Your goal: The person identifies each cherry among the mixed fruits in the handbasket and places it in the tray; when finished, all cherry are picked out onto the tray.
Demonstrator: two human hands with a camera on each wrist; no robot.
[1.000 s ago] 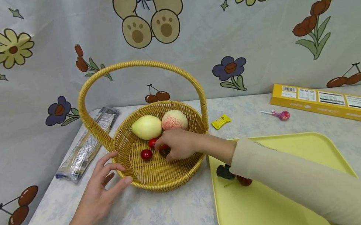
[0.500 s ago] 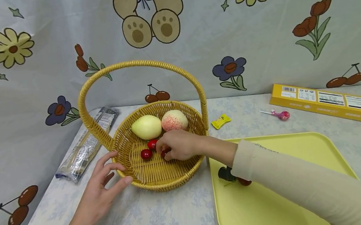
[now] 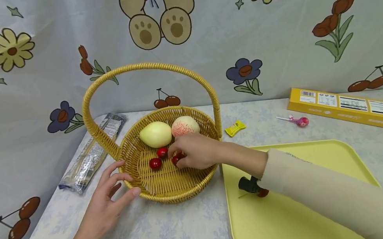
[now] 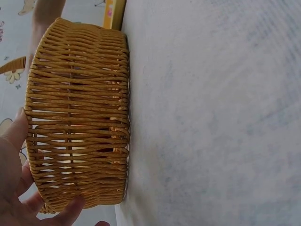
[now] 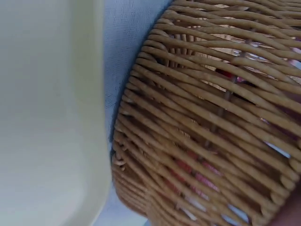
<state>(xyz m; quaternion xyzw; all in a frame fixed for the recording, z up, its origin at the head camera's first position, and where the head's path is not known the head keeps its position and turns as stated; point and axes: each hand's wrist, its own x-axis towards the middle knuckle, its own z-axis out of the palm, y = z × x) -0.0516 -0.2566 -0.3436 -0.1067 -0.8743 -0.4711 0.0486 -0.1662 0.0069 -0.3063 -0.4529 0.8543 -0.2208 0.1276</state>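
Note:
A wicker basket [image 3: 172, 196] with a tall handle holds a pale yellow pear [image 3: 155, 134], a peach [image 3: 185, 126] with a pink blush and small red cherries [image 3: 155, 163]. My right hand [image 3: 195, 150] reaches inside it, fingers and thumb curled about another cherry [image 3: 176, 159], which they partly cover. In the right wrist view only the basket's side [image 5: 202, 113] and a pale tray edge show, with the fingers hidden. My left hand [image 3: 106, 200] lies at the basket's left side, fingers spread and touching the rim; the left wrist view shows its fingertips against the weave [image 4: 80, 117].
Right of the basket lies a yellow tray [image 3: 304, 209] with a red fruit [image 3: 263, 193] partly hidden by the black wrist camera [image 3: 248, 185]. Behind are a yellow-wrapped candy [image 3: 235, 128], a pink lollipop [image 3: 301, 122] and a long yellow box [image 3: 350, 109]. A plastic packet [image 3: 92, 154] lies left.
My right hand and forearm have shifted slightly right within the basket, and more of the cherry at the fingertips shows. My left hand stays in place.

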